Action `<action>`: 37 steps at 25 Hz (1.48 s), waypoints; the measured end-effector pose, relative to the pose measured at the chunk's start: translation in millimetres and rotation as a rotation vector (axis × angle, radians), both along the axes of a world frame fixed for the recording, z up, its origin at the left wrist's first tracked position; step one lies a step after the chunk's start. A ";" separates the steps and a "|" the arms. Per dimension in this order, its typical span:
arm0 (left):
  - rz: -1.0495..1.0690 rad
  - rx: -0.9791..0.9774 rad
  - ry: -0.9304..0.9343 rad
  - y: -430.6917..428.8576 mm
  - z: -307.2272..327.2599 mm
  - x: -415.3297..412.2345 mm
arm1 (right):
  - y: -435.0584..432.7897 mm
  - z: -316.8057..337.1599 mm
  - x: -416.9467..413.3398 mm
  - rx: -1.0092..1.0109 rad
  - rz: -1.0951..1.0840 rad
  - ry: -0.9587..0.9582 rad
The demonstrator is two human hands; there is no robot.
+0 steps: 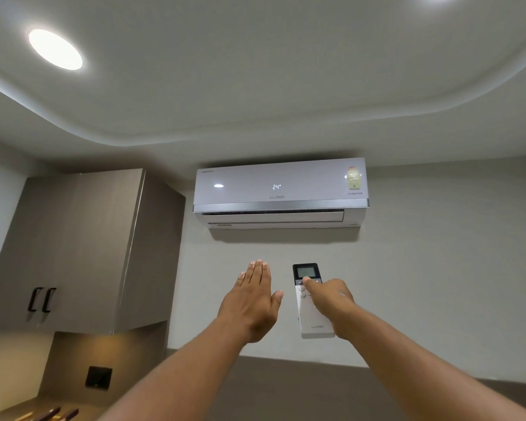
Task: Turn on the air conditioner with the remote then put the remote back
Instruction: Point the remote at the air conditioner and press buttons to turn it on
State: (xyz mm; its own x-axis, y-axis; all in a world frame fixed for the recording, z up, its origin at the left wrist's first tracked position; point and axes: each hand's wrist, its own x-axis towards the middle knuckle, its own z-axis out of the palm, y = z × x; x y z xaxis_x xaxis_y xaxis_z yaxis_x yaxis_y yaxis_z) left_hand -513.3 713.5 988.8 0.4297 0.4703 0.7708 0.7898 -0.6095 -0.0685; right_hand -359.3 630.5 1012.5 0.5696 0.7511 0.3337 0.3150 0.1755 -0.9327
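A white wall-mounted air conditioner (280, 192) hangs high on the wall ahead, its front panel lit with "24°" and its lower flap slightly ajar. Below it I hold a slim white remote (312, 314) with a dark top and small screen, upright and pointed at the unit. My right hand (331, 305) grips it from the right side, thumb resting on the buttons just under the screen. My left hand (252, 302) is raised beside it to the left, flat, fingers together, holding nothing and not touching the remote.
A grey wall cabinet (82, 247) with two dark handles hangs at the left, with a lit niche and a dark switch plate (98, 377) beneath it. Round ceiling lights (55, 49) glow overhead. A dark band runs along the wall below my arms.
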 end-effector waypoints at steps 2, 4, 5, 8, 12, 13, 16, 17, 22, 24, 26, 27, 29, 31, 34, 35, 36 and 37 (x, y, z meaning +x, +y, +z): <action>0.002 0.001 0.000 0.0 -0.3 2.9 | -1.4 0.8 1.7 0.003 -0.001 -0.007; 0.003 -0.001 0.000 -0.1 -1.8 5.9 | -3.0 1.8 4.2 0.006 -0.003 -0.013; 0.005 -0.002 0.000 -0.2 -2.5 7.3 | -4.0 2.4 5.6 0.007 -0.002 -0.013; 0.013 0.001 0.005 -0.8 -3.0 11.1 | -6.4 2.7 10.2 0.012 0.012 0.002; 0.017 0.000 0.011 -4.0 -3.3 17.1 | -7.8 -0.9 15.7 0.017 0.036 0.024; 0.016 0.000 0.013 -5.0 -3.7 18.3 | -7.9 -2.2 17.2 0.012 0.044 0.027; 0.007 -0.001 0.014 -7.6 -4.3 20.9 | -7.3 -4.5 21.7 0.000 0.071 0.041; 0.006 -0.004 0.016 -8.4 -4.6 21.5 | -7.8 -5.0 23.4 -0.005 0.078 0.045; 0.006 -0.013 0.022 -10.7 -5.9 24.6 | -11.4 -5.4 27.9 -0.033 0.083 0.038; 0.007 -0.013 0.024 -11.0 -6.5 26.1 | -11.2 -5.9 29.0 -0.028 0.083 0.034; 0.007 -0.012 0.025 -11.1 -6.8 27.9 | -11.3 -6.0 29.3 -0.022 0.082 0.033; 0.006 -0.011 0.026 -11.2 -7.0 28.8 | -11.2 -6.1 29.4 -0.020 0.082 0.033; 0.003 -0.008 0.024 -11.3 -6.6 30.2 | -11.0 -5.6 29.8 -0.012 0.084 0.033; 0.004 -0.005 0.024 -11.3 -6.2 30.0 | -10.4 -5.9 30.4 -0.006 0.085 0.034; 0.011 -0.003 0.023 -10.9 -5.9 28.3 | -10.0 -6.7 32.6 0.002 0.080 0.035; 0.011 -0.004 0.023 -10.6 -5.7 27.9 | -9.6 -6.7 33.6 0.006 0.078 0.033; 0.011 -0.004 0.022 -10.5 -5.5 27.8 | -8.7 -6.4 34.3 0.010 0.079 0.031; 0.011 -0.004 0.022 -10.4 -5.1 27.5 | -8.1 -6.2 34.7 0.013 0.080 0.032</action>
State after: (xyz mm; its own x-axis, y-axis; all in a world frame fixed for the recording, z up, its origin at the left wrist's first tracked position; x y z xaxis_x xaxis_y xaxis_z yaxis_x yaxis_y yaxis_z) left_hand -485.8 703.2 983.7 0.4412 0.4778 0.7597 0.7947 -0.6012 -0.0835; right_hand -324.6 622.4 1006.3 0.5181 0.7904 0.3269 0.2700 0.2115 -0.9394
